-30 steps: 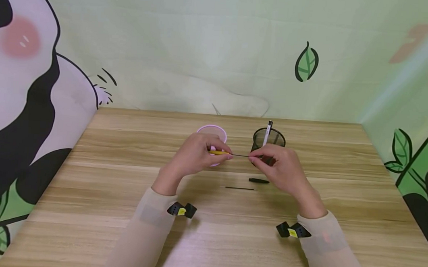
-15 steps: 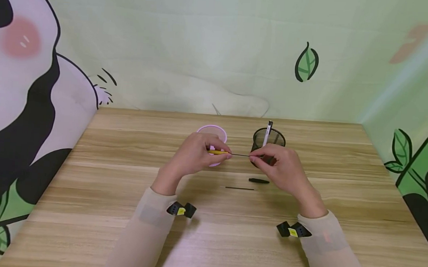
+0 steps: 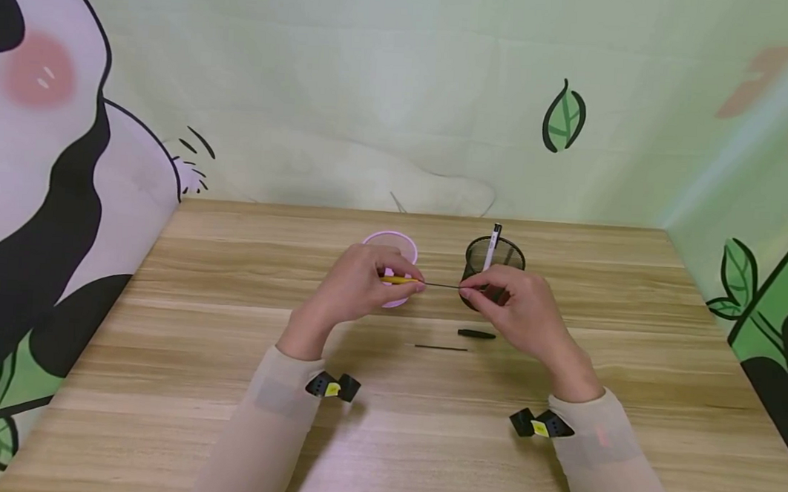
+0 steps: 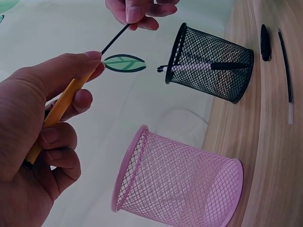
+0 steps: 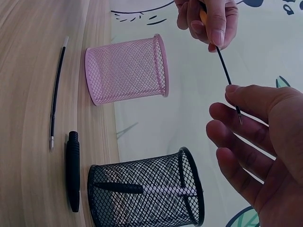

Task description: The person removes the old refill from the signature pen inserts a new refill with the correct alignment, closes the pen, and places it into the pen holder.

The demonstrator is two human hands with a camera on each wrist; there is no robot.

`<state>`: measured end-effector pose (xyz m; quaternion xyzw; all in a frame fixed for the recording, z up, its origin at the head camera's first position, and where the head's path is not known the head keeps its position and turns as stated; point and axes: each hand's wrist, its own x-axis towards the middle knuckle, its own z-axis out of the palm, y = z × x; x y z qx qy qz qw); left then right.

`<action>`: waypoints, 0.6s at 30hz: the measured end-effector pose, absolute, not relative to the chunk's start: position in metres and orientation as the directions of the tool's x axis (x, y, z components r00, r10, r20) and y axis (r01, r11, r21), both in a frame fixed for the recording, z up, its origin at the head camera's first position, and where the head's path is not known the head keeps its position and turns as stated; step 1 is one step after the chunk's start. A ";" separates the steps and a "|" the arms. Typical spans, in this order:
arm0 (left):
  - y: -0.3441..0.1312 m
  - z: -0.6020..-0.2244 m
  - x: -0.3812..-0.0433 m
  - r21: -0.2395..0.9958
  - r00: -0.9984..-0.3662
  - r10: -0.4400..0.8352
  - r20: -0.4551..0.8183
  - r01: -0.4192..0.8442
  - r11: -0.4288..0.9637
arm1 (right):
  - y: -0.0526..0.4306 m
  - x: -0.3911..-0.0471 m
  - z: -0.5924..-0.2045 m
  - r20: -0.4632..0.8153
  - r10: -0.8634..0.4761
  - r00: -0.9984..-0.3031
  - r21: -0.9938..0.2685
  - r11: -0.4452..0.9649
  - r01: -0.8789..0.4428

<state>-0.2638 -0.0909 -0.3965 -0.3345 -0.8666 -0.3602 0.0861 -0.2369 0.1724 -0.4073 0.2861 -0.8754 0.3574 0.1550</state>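
Observation:
My left hand (image 3: 365, 283) grips a yellow pen barrel (image 4: 64, 101), its fingers curled round it in the left wrist view. Out of the barrel's end runs a thin dark pen refill (image 5: 223, 65). Near the metal tip of that refill, my right hand (image 3: 521, 306) pinches it between thumb and forefinger; the other fingers spread loosely. Both hands are held above the table. Below them lies a black pen grip section (image 3: 476, 333), and nearer the person a second refill (image 3: 441, 347) lies flat. The inside of the yellow barrel is hidden.
Behind the left hand stands a pink mesh pen holder (image 5: 125, 71). A black mesh pen holder (image 4: 199, 42) stands behind the right hand, with a white-and-black pen (image 3: 493, 244) leaning in it. The wooden table (image 3: 423, 455) meets a printed backdrop at its far edge.
Hardly anything differs. My left hand has drifted very slightly left with the yellow barrel, while the right hand keeps its pinch on the refill.

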 end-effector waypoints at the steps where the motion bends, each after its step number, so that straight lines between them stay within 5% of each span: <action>1: -0.091 -0.396 -0.264 0.568 -0.761 0.518 0.391 0.643 0.515 | 0.172 -0.237 -0.407 0.476 -0.389 -0.788 -0.537 0.581 -0.611; 18: -0.097 -0.393 -0.265 0.576 -0.761 0.508 0.403 0.643 0.505 | 0.172 -0.238 -0.408 0.466 -0.376 -0.801 -0.554 0.582 -0.595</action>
